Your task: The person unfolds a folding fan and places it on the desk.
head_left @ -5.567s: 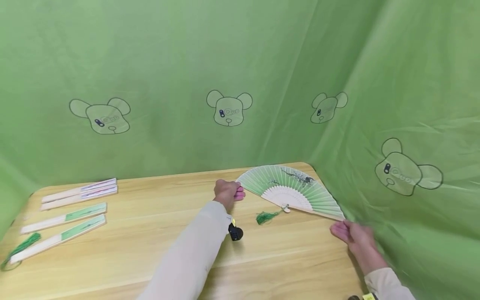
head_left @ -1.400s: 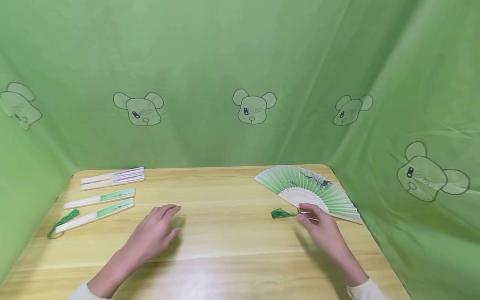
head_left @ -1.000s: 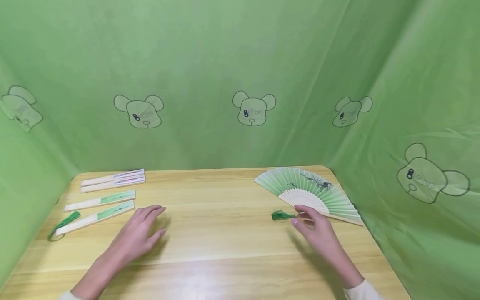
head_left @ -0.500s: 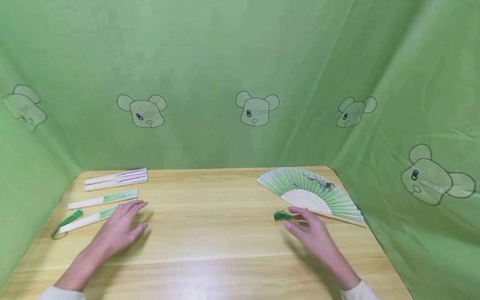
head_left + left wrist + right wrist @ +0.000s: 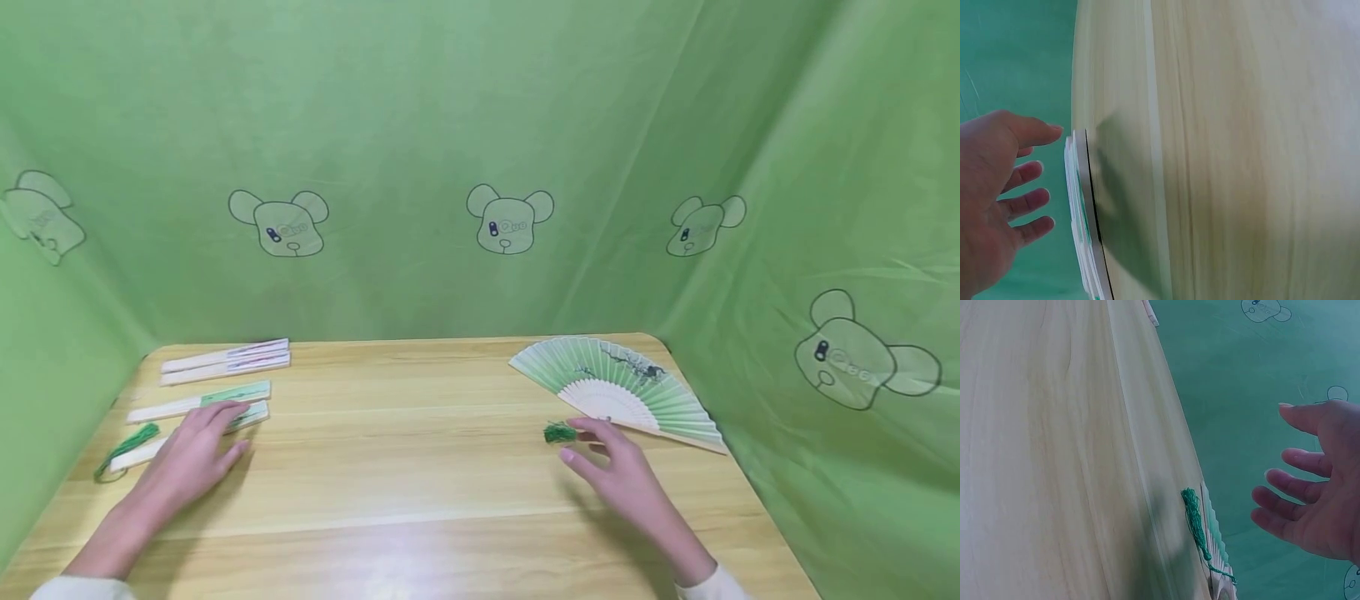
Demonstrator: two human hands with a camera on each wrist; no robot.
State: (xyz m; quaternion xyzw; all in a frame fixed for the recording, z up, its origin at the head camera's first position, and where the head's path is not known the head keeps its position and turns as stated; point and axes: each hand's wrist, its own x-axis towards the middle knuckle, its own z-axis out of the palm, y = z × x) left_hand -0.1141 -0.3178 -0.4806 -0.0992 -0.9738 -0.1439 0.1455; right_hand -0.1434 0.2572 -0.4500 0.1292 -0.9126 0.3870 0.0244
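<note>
My left hand point(image 5: 187, 454) hovers over the nearest folded green fan point(image 5: 138, 455) and hides its middle. The fingers are loosely bent and hold nothing; in the left wrist view, a gap separates the hand point(image 5: 997, 194) from the folded fans point(image 5: 1088, 212). At the far right lies a spread green fan point(image 5: 525, 363) with a dark branch print and pale ribs. My right hand point(image 5: 618, 471) hangs above the table by the fan's pivot, near its green tassel point(image 5: 558, 432). Its fingers are half bent, and the right wrist view has nothing between them point(image 5: 1300, 462).
Another folded green fan point(image 5: 161, 410) lies just behind the nearest one, which has a green tassel point(image 5: 133, 446) at its left end. Two folded fans with purplish prints point(image 5: 258, 362) lie farther back. Green cloth walls point(image 5: 397, 275) enclose the wooden table point(image 5: 405, 467).
Earlier, both hands were at the outer edges of the spread fan. They have let it go; the left hand has crossed left to above the folded green fan, and the right has drifted slightly left.
</note>
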